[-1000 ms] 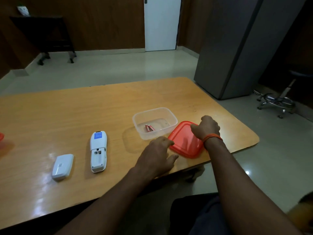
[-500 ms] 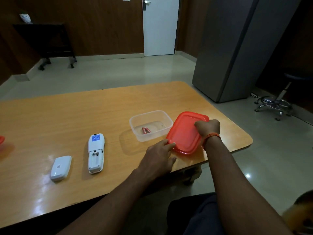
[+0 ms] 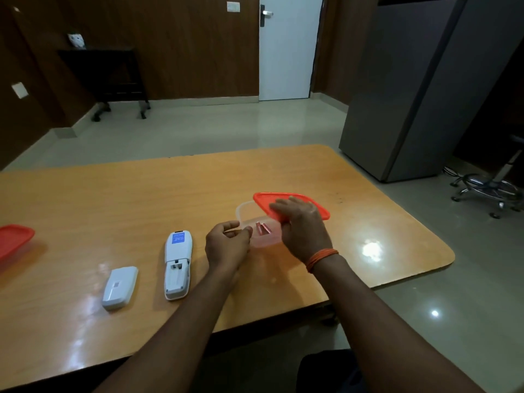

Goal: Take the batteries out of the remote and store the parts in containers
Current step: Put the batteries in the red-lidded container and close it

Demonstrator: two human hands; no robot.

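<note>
A clear plastic container (image 3: pixel 241 211) stands mid-table with two pinkish batteries (image 3: pixel 263 228) lying inside. My right hand (image 3: pixel 300 228) grips a red lid (image 3: pixel 266 198) and holds it tilted over the container's far right side. My left hand (image 3: pixel 226 245) is at the container's near left rim, fingers curled and touching it. The white remote (image 3: pixel 178 263) lies face down with its battery bay open, to the left of my left hand. Its white battery cover (image 3: pixel 119 287) lies further left.
Part of another red lid or container (image 3: pixel 12 241) shows at the table's (image 3: pixel 85 205) left edge. Beyond the table's right end are a grey cabinet (image 3: pixel 402 95) and an office chair base (image 3: pixel 490 191).
My right hand lifted the red lid off the table and swung it left over the container. My left hand let go of the lid and moved up to the container's rim.
</note>
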